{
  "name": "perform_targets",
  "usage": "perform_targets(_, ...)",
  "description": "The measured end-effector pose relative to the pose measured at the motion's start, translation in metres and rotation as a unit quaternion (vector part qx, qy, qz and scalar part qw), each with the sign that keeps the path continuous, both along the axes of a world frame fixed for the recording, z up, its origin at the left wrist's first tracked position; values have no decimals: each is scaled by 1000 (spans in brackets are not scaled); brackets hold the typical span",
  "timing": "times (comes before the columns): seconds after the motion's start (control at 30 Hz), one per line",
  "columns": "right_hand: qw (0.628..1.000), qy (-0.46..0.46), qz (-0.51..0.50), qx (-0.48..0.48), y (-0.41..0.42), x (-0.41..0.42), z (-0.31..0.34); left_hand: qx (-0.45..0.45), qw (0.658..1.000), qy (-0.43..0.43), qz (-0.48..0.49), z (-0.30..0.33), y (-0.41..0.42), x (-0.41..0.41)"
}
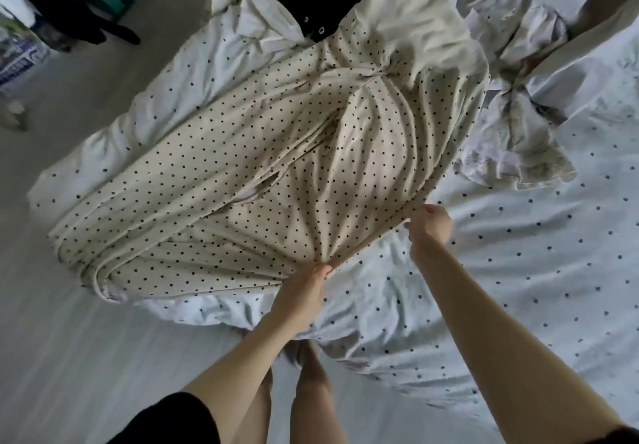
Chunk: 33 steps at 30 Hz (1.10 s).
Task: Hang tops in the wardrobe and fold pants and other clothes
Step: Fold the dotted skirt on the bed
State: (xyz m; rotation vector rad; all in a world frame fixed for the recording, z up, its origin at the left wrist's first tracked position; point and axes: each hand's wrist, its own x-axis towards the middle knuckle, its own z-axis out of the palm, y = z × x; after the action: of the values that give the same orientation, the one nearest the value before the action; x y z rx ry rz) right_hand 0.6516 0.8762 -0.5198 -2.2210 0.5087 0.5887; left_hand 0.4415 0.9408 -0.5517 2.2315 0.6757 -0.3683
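left hand (304, 284): pinches dotted cream garment (262, 153) edge | right hand (428, 225): grips same edge | garment on bed (518, 270)

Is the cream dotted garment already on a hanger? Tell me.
No: the cream dotted garment lies spread on the bed, its edge gripped by the left hand and right hand.

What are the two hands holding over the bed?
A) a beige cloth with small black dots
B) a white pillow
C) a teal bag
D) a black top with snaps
A: the left hand and right hand both pinch the near edge of the beige dotted garment.
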Motion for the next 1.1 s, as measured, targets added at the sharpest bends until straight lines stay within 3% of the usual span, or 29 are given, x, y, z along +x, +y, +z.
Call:
perform_targets(0.1,995,-27,83,-50,5,-35,3,86,995,52,-10,-5,4,-25)
perform_targets(0.2,953,-74,266,-127,16,-86,6,204,967,152,-26,0,20,-56)
perform_targets(0.27,886,-110,424,-154,17,-125,1,275,947,166,-12,8,32,-81)
perform_targets(0.37,740,-215,621,-142,20,-176,-4,336,934,118,18,9,60,-116)
perform_targets(0.43,658,-279,684,-145,29,-197,-11,355,928,107,23,4,79,-135)
perform_targets(0.5,611,-295,714,-171,42,-217,-19,363,927,90,28,0,92,-153)
perform_targets(0.63,584,-298,731,-190,63,-240,-26,332,942,6,48,0,98,-170)
perform_targets(0.77,612,-344,696,-148,74,-258,-19,325,941,-78,53,5,87,-200)
perform_targets(0.9,611,-385,683,-110,50,-267,-5,334,941,-50,14,20,79,-222)
perform_targets(1.1,604,-401,683,-89,13,-252,10,325,939,-47,105,35,93,-217)
